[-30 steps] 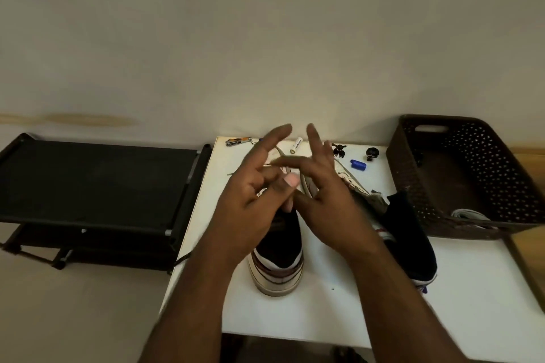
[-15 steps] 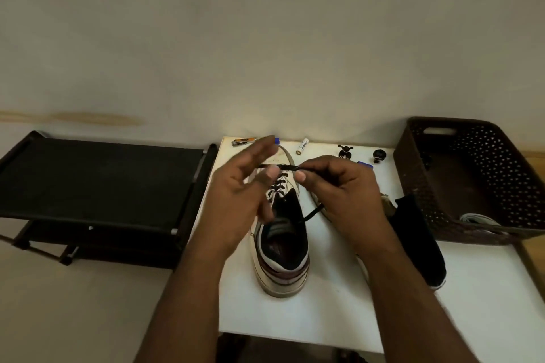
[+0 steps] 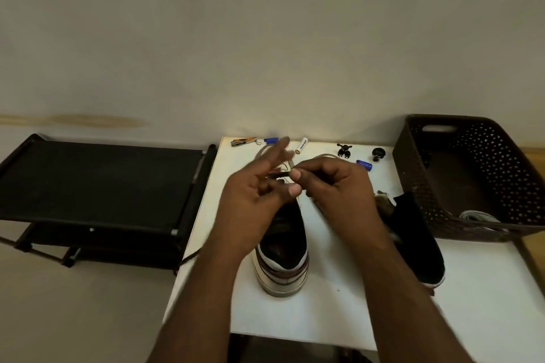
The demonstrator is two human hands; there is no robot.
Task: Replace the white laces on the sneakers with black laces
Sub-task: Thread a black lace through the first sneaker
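A white sneaker (image 3: 281,271) with brown trim stands heel toward me on the white table (image 3: 339,312). Both hands hover over its tongue and hide the eyelets. My right hand (image 3: 339,194) pinches a black lace (image 3: 278,175) between thumb and forefinger. My left hand (image 3: 256,191) is blurred beside it, fingers spread toward the lace; whether it holds the lace is unclear. A second sneaker (image 3: 418,242), dark inside, lies to the right, partly behind my right forearm. White laces (image 3: 477,216) lie in the brown basket (image 3: 413,174).
Along the table's far edge lie a nail clipper (image 3: 243,142), blue caps (image 3: 364,165), a white tube (image 3: 301,145) and small black figures (image 3: 343,150). A black shoe rack (image 3: 97,186) stands left of the table. A wall is close behind.
My hands went from spread fingers above the shoe to working the black lace; my right hand now pinches it, and my left hand has opened and moved in a blur.
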